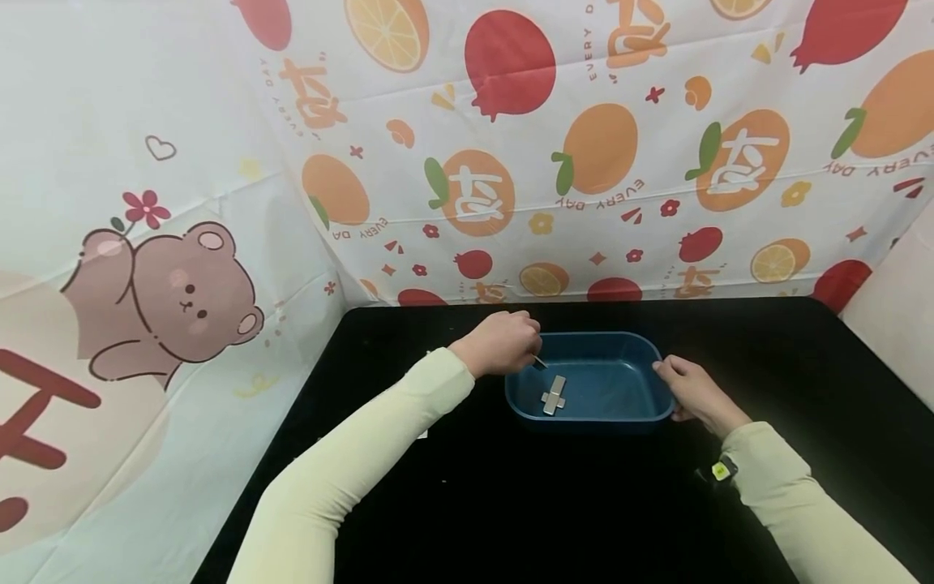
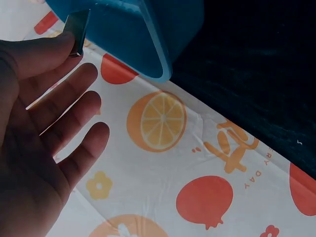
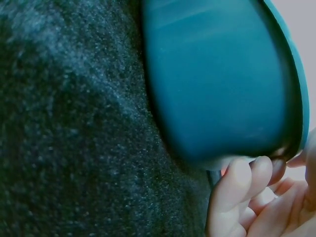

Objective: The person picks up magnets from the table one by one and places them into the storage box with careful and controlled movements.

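Observation:
A blue plastic tub (image 1: 609,391) sits on the black table. Over its left end, my left hand (image 1: 503,342) pinches a small flat metal bar (image 2: 78,32) between thumb and index finger, the other fingers spread apart. Inside the tub, near its left wall, lie silvery flat metal pieces (image 1: 554,392), one crossing over another; their exact number is hard to tell. At the tub's right end my right hand (image 1: 696,393) grips the rim, thumb on top. The right wrist view shows that hand's curled fingers (image 3: 236,180) against the tub's outer wall.
The black table (image 1: 569,503) extends on every side of the tub. A small white scrap (image 1: 422,435) lies by the left forearm. Behind the table hangs a fruit-print cloth (image 1: 657,243), and a bear-print cloth (image 1: 182,422) hangs at the left.

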Demonstrator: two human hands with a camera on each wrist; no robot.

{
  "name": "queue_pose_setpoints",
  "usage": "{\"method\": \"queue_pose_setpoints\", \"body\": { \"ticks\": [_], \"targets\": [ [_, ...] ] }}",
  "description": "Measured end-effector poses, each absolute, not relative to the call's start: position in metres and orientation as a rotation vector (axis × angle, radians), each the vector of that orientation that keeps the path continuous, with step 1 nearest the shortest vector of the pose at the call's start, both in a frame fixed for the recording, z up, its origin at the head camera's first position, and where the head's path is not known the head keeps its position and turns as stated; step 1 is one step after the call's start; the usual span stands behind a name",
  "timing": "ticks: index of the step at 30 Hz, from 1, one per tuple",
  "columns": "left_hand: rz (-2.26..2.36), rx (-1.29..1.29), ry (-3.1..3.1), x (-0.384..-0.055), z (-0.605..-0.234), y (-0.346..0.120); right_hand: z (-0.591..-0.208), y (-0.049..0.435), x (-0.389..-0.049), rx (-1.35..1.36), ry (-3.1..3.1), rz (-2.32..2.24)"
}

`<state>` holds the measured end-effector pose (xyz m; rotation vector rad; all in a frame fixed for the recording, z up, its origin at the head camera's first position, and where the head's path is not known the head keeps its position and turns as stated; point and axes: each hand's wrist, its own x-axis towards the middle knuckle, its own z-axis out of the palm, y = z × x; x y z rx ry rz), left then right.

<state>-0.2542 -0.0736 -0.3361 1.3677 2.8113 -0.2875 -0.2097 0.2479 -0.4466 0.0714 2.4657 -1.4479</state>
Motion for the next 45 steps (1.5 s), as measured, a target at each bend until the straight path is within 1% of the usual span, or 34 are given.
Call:
{"method": "queue_pose_setpoints", "body": {
  "ticks": [15,25,45],
  "targets": [
    [-0.296,1.319,2.783,-0.26,-0.348,-0.063,-0.446,0.247,-0.21,0.105,2.456,-1.435],
    [-0.307,1.285,2.751,-0.261,-0.349,-0.051,-0.446,0.247,-0.21,0.093,2.458,-1.446],
    [-0.29,1.351,2.709,-0.259,-0.357,-0.04,-0.447,0.248,-0.211,0.093,2.459,-1.436]
  ]
}}
